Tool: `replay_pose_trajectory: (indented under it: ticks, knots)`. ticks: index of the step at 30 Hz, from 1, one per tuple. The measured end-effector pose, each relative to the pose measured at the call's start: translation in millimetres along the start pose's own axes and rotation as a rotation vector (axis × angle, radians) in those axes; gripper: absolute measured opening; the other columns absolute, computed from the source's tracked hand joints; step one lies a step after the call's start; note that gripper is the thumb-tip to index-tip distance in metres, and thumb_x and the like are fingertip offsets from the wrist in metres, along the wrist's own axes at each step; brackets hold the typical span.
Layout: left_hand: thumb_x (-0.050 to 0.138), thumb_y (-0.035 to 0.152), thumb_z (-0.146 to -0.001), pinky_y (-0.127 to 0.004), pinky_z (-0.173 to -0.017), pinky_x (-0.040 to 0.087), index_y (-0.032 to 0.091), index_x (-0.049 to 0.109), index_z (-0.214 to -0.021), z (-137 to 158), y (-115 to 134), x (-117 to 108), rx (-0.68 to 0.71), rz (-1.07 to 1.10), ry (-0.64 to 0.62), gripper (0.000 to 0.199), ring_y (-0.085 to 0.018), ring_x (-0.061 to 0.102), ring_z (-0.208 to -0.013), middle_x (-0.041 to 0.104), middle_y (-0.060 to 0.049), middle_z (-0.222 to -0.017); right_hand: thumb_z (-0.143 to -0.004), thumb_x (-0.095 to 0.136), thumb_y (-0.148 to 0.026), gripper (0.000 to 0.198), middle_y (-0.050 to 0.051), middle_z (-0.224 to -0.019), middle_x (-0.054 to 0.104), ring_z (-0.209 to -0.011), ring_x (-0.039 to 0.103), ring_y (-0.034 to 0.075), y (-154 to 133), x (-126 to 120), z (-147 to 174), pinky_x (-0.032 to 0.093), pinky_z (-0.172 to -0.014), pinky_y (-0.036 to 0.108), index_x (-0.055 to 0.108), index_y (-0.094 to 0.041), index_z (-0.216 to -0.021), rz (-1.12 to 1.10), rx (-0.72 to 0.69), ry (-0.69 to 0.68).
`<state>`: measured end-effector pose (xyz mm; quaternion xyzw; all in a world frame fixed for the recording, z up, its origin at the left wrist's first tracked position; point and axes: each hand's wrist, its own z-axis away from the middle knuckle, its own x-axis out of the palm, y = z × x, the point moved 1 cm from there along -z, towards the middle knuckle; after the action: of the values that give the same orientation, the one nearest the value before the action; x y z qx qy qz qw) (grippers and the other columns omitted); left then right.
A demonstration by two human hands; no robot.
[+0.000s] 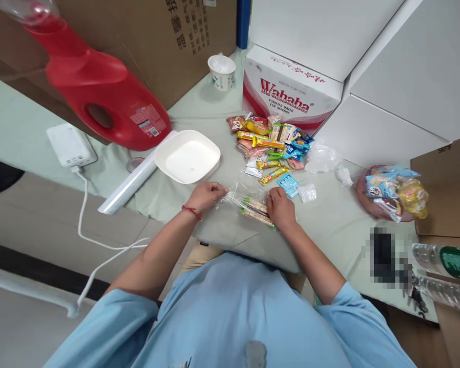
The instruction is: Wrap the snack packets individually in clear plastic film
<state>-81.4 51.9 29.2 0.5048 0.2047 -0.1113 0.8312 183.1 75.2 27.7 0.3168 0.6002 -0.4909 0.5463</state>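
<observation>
My left hand (209, 197), with a red string bracelet at the wrist, pinches the gathered end of a clear plastic film (233, 196) stretched to the right. The film runs over a long snack bar pack (257, 210) with pale, grainy bars, a dark stripe and green ends. My right hand (280, 208) is closed on the right end of this pack and its film, hiding part of it. Just beyond my left hand stands a white bowl (187, 178), with nothing in it. Several wrapped snacks (268, 143) lie heaped past my right hand.
A glossy white roll (134, 184) lies left of the bowl, beside a large red jug (111, 92). Behind are a paper cup (222, 74) and a Wahaha box (291, 92). To the right sit a filled snack bowl (368, 191) and plastic bottles (425, 255).
</observation>
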Motion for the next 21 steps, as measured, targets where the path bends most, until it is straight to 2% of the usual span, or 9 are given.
replay_pose_trajectory:
  ticks: [3,5,6,8,10,12,16,19,21]
  knots:
    - [0.062,0.038,-0.082,-0.03,-0.063,0.039,0.02,0.063,-0.072,21,-3,-2,0.037,-0.093,0.371,0.02,-0.017,0.055,-0.064,0.061,0.0,-0.065,-0.108,0.041,-0.026,0.026,0.011,-0.126,0.063,-0.098,0.062,0.02,-1,-1,-1,0.038,-0.069,0.029,0.065,-0.018,-0.115,0.007,0.0,-0.013]
    - [0.057,0.034,-0.089,-0.032,-0.071,0.043,0.02,0.066,-0.082,48,2,6,0.237,-0.204,0.591,0.018,-0.019,0.061,-0.074,0.067,-0.003,-0.077,-0.108,0.042,-0.025,0.026,0.01,-0.126,0.063,-0.098,0.062,0.02,-2,-1,-1,0.038,-0.07,0.029,0.065,-0.018,-0.115,0.012,0.004,-0.017]
    - [0.055,0.033,-0.093,-0.034,-0.076,0.045,0.02,0.068,-0.087,62,7,15,0.39,-0.268,0.608,0.019,-0.02,0.063,-0.081,0.07,-0.005,-0.084,-0.108,0.042,-0.025,0.026,0.01,-0.126,0.063,-0.098,0.062,0.02,-2,-1,-1,0.038,-0.07,0.029,0.065,-0.018,-0.114,0.013,0.004,-0.015]
    - [0.055,0.028,-0.096,-0.036,-0.084,0.045,0.021,0.071,-0.095,86,16,37,0.699,-0.395,0.489,0.017,-0.022,0.066,-0.091,0.075,-0.006,-0.092,-0.107,0.042,-0.025,0.026,0.01,-0.124,0.063,-0.097,0.062,0.02,-2,0,-1,0.038,-0.07,0.029,0.066,-0.018,-0.113,0.006,0.001,-0.006]
    - [0.055,0.025,-0.098,-0.04,-0.093,0.043,0.023,0.073,-0.111,97,23,61,0.842,-0.503,0.335,0.022,-0.025,0.066,-0.11,0.077,-0.007,-0.109,-0.107,0.042,-0.025,0.026,0.01,-0.123,0.063,-0.096,0.061,0.02,-1,1,-1,0.039,-0.072,0.029,0.067,-0.018,-0.113,-0.013,-0.003,0.006]
    - [0.053,0.024,-0.1,-0.043,-0.093,0.041,0.025,0.071,-0.121,95,26,79,0.826,-0.582,0.225,0.028,-0.026,0.064,-0.116,0.076,-0.008,-0.123,-0.107,0.043,-0.026,0.027,0.01,-0.123,0.064,-0.096,0.061,0.02,1,1,-1,0.041,-0.074,0.028,0.068,-0.018,-0.114,-0.053,-0.013,0.024]
    - [0.047,0.025,-0.103,-0.048,-0.086,0.041,0.028,0.073,-0.121,78,27,94,0.724,-0.655,0.069,0.033,-0.029,0.062,-0.106,0.073,-0.007,-0.132,-0.107,0.042,-0.03,0.034,0.011,-0.118,0.064,-0.106,0.059,0.022,8,-10,-1,0.044,-0.086,0.03,0.072,-0.018,-0.117,-0.137,-0.074,0.125]
    - [0.046,0.026,-0.103,-0.048,-0.086,0.041,0.03,0.074,-0.12,74,28,94,0.723,-0.693,0.07,0.033,-0.029,0.059,-0.106,0.073,-0.008,-0.131,-0.109,0.04,-0.035,0.04,0.01,-0.101,0.065,-0.1,0.057,0.023,9,-26,6,0.044,-0.089,0.031,0.075,-0.02,-0.12,-0.132,-0.126,0.159]
    - [0.047,0.027,-0.103,-0.047,-0.085,0.042,0.029,0.076,-0.113,75,27,94,0.709,-0.736,0.114,0.031,-0.029,0.058,-0.106,0.073,-0.01,-0.122,-0.109,0.039,-0.034,0.041,0.008,-0.092,0.064,-0.093,0.057,0.022,4,-33,17,0.044,-0.085,0.029,0.074,-0.022,-0.125,-0.123,-0.231,0.083]
